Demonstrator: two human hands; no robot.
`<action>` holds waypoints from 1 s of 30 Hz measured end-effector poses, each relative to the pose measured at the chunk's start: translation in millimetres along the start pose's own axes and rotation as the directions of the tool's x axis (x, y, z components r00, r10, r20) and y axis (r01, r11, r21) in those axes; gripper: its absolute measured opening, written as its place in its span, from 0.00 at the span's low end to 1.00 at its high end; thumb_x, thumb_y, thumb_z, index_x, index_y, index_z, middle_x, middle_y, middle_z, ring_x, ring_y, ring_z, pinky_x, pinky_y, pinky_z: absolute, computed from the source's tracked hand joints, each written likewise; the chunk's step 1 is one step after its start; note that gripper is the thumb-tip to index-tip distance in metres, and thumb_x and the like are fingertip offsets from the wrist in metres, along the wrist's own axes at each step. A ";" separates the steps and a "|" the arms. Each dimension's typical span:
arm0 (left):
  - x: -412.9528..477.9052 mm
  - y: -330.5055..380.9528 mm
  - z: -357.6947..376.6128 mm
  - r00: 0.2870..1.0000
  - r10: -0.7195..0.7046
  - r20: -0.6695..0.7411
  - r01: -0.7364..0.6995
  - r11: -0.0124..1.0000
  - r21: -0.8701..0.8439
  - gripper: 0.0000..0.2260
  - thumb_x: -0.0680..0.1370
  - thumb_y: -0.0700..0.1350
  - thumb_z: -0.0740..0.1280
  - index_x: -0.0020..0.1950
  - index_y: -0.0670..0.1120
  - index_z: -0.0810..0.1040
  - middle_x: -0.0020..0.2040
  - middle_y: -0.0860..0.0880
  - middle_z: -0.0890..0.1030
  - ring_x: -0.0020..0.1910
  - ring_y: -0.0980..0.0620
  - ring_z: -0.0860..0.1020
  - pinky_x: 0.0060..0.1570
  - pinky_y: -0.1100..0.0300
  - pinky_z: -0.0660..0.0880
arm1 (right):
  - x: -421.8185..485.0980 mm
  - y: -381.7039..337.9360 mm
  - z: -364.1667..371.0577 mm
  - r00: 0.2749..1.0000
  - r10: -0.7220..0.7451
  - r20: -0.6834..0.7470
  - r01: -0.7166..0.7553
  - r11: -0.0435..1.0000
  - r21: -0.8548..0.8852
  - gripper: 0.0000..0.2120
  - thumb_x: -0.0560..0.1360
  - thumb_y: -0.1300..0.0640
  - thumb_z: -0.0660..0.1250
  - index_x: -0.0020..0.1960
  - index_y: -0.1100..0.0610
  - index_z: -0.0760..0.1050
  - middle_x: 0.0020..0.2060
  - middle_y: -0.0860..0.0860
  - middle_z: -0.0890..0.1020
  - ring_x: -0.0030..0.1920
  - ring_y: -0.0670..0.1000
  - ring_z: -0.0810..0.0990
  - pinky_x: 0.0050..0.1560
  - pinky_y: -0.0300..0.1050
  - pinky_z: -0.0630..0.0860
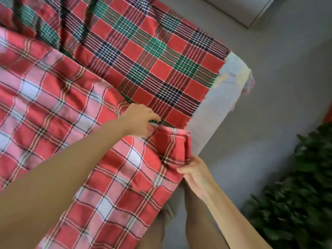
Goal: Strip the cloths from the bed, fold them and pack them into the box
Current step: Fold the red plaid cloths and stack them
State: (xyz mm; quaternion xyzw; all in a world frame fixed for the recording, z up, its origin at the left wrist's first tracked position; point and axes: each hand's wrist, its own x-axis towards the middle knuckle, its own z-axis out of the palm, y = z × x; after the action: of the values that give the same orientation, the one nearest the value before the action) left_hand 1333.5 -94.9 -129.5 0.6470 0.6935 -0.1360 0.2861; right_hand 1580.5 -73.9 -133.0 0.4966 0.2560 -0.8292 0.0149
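A red, pink and white checked cloth (68, 112) lies spread over the near part of the bed. Its corner is folded back into a thick wad at the bed's edge. My left hand (140, 121) pinches the upper end of that folded corner. My right hand (194, 171) grips the lower end of the same fold from the side of the bed. A second cloth (154, 56), red with green and navy checks, covers the far part of the bed and lies partly under the first. No box is in view.
The pale mattress (217, 105) shows at the bed's end. Grey floor (278, 72) runs along the right. A green leafy plant (298, 194) stands at the lower right. A grey piece of furniture (242, 9) sits at the top right. My legs stand against the bed.
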 end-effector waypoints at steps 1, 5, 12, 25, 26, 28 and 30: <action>9.4 2.7 -2.1 0.991 -0.003 0.134 -0.007 0.997 0.077 0.21 0.73 0.53 0.59 0.66 0.56 0.73 0.62 0.53 0.77 0.61 0.47 0.74 0.56 0.56 0.69 | 5.5 -9.3 -3.2 0.999 0.009 0.036 -0.010 0.999 0.032 0.26 0.59 0.74 0.67 0.58 0.67 0.75 0.52 0.61 0.82 0.54 0.60 0.81 0.55 0.51 0.77; 34.9 14.0 -3.8 0.950 -0.023 0.312 0.005 0.998 0.058 0.20 0.75 0.48 0.63 0.67 0.58 0.71 0.61 0.51 0.77 0.61 0.45 0.73 0.55 0.54 0.67 | 24.3 -40.9 -2.5 0.996 0.004 -0.085 -0.012 0.996 -0.090 0.17 0.69 0.71 0.70 0.57 0.63 0.78 0.49 0.58 0.84 0.47 0.54 0.84 0.50 0.48 0.80; 52.7 16.1 -11.7 0.945 -0.054 0.322 0.095 0.989 -0.114 0.24 0.66 0.54 0.68 0.62 0.52 0.74 0.56 0.51 0.78 0.59 0.47 0.74 0.52 0.55 0.64 | 29.2 -55.0 -39.4 0.895 -0.424 -0.140 0.235 0.714 -0.659 0.05 0.71 0.63 0.70 0.39 0.64 0.77 0.28 0.51 0.75 0.31 0.47 0.70 0.36 0.46 0.67; 75.2 -24.5 -1.5 0.979 0.033 -0.200 -0.004 0.990 0.141 0.05 0.75 0.43 0.67 0.50 0.47 0.78 0.46 0.49 0.79 0.49 0.44 0.76 0.47 0.53 0.66 | 78.3 -49.5 -38.3 0.768 -0.462 -0.444 -0.222 0.457 -0.861 0.10 0.73 0.63 0.64 0.36 0.55 0.66 0.30 0.51 0.72 0.34 0.56 0.72 0.30 0.44 0.62; 72.7 -29.5 2.4 0.975 -0.076 -0.207 0.096 0.991 0.088 0.06 0.77 0.43 0.65 0.53 0.47 0.77 0.49 0.48 0.78 0.51 0.44 0.76 0.49 0.52 0.67 | 75.8 -50.3 -34.3 0.729 -0.542 -0.419 -0.259 0.348 -0.901 0.06 0.71 0.63 0.67 0.41 0.57 0.70 0.34 0.53 0.75 0.37 0.57 0.74 0.32 0.44 0.64; 66.7 -44.5 9.1 0.951 -0.236 -0.198 0.248 0.968 0.035 0.06 0.78 0.44 0.62 0.53 0.46 0.77 0.51 0.46 0.78 0.51 0.43 0.76 0.49 0.51 0.69 | 73.4 -48.5 -29.5 0.669 -0.702 -0.242 -0.298 0.044 -0.954 0.18 0.62 0.66 0.75 0.49 0.59 0.75 0.39 0.55 0.78 0.38 0.59 0.76 0.34 0.46 0.68; 58.7 -56.7 11.4 0.949 -0.267 -0.171 0.268 0.963 -0.017 0.09 0.78 0.49 0.64 0.53 0.46 0.78 0.52 0.46 0.79 0.53 0.43 0.75 0.50 0.51 0.70 | 72.3 -47.5 -26.4 0.676 -0.735 -0.055 -0.234 -0.143 -0.962 0.20 0.58 0.66 0.77 0.47 0.58 0.77 0.37 0.55 0.77 0.37 0.58 0.75 0.34 0.48 0.70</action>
State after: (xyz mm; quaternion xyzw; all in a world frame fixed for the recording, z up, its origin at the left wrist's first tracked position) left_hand 1280.8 -60.3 -182.5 0.5573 0.7964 -0.1194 0.2024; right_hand 1552.2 -4.5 -183.5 0.4894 0.8586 -0.1181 0.0966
